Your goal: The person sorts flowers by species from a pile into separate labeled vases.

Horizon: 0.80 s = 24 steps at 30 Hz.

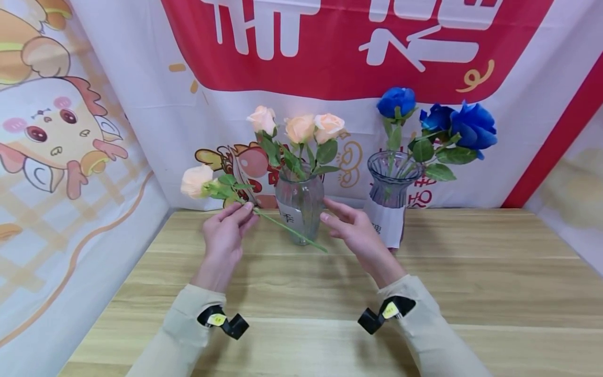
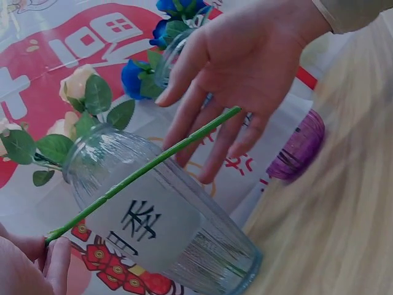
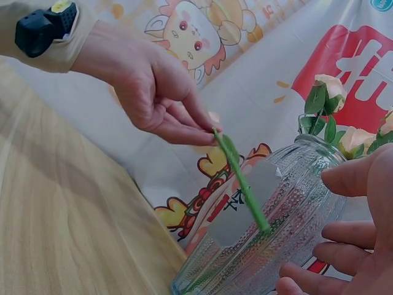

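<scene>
Peach rose held beside the clear vase

At frame centre, the left hand (image 1: 225, 234) pinches the peach rose (image 1: 198, 180) by its stem; the right hand (image 1: 354, 230), fingers relaxed and spread, holds nothing beside the clear vase (image 1: 300, 207).

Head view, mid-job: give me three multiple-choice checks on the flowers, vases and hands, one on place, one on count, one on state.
1. Where is the rose that is outside the vases?
A. lying on the table
B. in the left hand, stem slanting across the clear vase
C. in the purple vase

2. How many peach roses stand in the clear vase?
A. one
B. three
C. five

3. How is the right hand?
A. open beside the clear vase
B. clenched on a stem
C. flat on the table

Answers:
1 B: the left hand pinches the loose rose by its stem, which crosses in front of the clear vase.
2 B: three peach roses top that vase; the blue roses are in the purple vase.
3 A: the right hand has its fingers spread and holds nothing.
</scene>
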Each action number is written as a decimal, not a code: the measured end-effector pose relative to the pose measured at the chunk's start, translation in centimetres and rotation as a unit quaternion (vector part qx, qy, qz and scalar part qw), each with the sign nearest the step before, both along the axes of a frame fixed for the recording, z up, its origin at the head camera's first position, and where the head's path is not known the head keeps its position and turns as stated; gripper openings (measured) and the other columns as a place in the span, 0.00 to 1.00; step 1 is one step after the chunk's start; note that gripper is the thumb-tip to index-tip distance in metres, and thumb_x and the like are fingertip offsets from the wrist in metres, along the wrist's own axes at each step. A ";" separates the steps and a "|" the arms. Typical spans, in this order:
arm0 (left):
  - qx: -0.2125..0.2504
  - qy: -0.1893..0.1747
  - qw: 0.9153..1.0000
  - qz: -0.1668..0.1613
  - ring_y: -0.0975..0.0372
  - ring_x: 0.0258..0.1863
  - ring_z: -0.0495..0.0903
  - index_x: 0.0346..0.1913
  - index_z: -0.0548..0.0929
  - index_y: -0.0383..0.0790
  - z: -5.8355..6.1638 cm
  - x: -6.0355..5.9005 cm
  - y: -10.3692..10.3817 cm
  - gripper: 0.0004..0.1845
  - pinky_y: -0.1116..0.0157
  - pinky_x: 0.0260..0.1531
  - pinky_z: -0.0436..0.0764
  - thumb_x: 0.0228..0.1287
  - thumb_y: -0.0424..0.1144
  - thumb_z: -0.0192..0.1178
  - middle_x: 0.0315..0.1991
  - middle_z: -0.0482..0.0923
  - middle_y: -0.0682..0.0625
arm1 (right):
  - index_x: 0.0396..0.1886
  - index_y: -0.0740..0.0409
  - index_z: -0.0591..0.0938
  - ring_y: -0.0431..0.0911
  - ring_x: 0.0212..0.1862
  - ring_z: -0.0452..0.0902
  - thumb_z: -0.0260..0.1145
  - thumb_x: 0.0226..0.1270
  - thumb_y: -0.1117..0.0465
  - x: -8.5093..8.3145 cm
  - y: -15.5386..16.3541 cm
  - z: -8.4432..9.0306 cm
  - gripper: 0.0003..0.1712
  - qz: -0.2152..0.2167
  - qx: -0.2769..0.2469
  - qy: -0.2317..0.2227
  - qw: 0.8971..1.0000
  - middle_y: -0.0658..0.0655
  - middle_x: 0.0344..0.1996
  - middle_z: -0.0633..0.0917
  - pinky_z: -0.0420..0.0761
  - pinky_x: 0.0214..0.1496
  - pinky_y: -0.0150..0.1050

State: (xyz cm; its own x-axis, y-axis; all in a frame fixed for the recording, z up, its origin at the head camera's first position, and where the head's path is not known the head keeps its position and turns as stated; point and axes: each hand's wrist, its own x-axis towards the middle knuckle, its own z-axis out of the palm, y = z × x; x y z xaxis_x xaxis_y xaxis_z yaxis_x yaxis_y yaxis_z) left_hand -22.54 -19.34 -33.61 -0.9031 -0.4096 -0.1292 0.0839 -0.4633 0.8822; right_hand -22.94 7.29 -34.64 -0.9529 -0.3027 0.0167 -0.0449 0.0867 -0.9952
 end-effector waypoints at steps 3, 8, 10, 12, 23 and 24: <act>0.009 0.016 1.000 0.015 0.65 0.34 0.91 0.48 0.81 0.33 0.7 0.0 -0.1 0.09 0.63 0.49 0.91 0.69 0.26 0.68 0.33 0.89 0.52 | 0.82 0.50 0.68 0.52 0.81 0.65 0.63 0.81 0.49 0.0 0.0 0.0 0.35 -0.001 0.000 -0.002 1.000 0.52 0.84 0.65 0.76 0.77 0.56; 0.058 0.043 0.997 0.035 0.63 0.30 0.90 0.45 0.82 0.32 2.5 0.2 -0.7 0.07 0.64 0.45 0.91 0.68 0.24 0.69 0.32 0.89 0.50 | 0.82 0.51 0.68 0.52 0.82 0.65 0.63 0.81 0.50 0.0 -0.1 0.0 0.35 0.000 -0.004 0.002 1.000 0.52 0.83 0.66 0.76 0.77 0.56; 0.082 0.051 0.994 0.042 0.62 0.30 0.89 0.43 0.83 0.33 3.3 0.2 -1.0 0.07 0.64 0.45 0.91 0.66 0.24 0.69 0.34 0.89 0.47 | 0.82 0.51 0.67 0.52 0.82 0.65 0.63 0.81 0.50 0.0 -0.2 0.0 0.35 0.000 -0.003 0.004 1.000 0.53 0.83 0.66 0.76 0.76 0.57; 0.108 0.060 0.991 0.049 0.60 0.30 0.89 0.43 0.83 0.32 4.0 0.2 -1.2 0.08 0.64 0.44 0.91 0.65 0.23 0.70 0.36 0.90 0.45 | 0.82 0.51 0.67 0.52 0.82 0.65 0.63 0.81 0.49 0.0 -0.2 0.0 0.35 -0.003 0.000 0.005 1.000 0.53 0.83 0.65 0.76 0.76 0.57; 0.165 0.092 0.978 0.083 0.58 0.34 0.89 0.45 0.84 0.33 6.5 0.0 -1.9 0.11 0.65 0.45 0.91 0.63 0.22 0.71 0.42 0.90 0.43 | 0.82 0.50 0.67 0.52 0.81 0.66 0.63 0.81 0.49 0.0 0.0 -0.1 0.35 -0.005 0.002 0.008 1.000 0.52 0.83 0.66 0.77 0.76 0.56; 0.169 0.092 0.977 0.087 0.58 0.35 0.89 0.46 0.84 0.33 6.7 0.0 -2.1 0.11 0.64 0.45 0.91 0.63 0.22 0.72 0.42 0.89 0.44 | 0.82 0.50 0.68 0.52 0.81 0.66 0.63 0.81 0.49 0.0 -0.1 -0.1 0.35 -0.005 0.000 0.008 1.000 0.52 0.83 0.66 0.76 0.76 0.56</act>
State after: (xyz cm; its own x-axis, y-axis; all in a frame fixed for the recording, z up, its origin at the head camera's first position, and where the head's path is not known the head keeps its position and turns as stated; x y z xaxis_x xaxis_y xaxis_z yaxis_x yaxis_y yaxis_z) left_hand -22.51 -21.41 -26.93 -0.8440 -0.5214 -0.1259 0.3303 -0.6902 0.6439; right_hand -22.97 7.24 -34.73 -0.9555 -0.2932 0.0313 -0.0595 0.0875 -0.9944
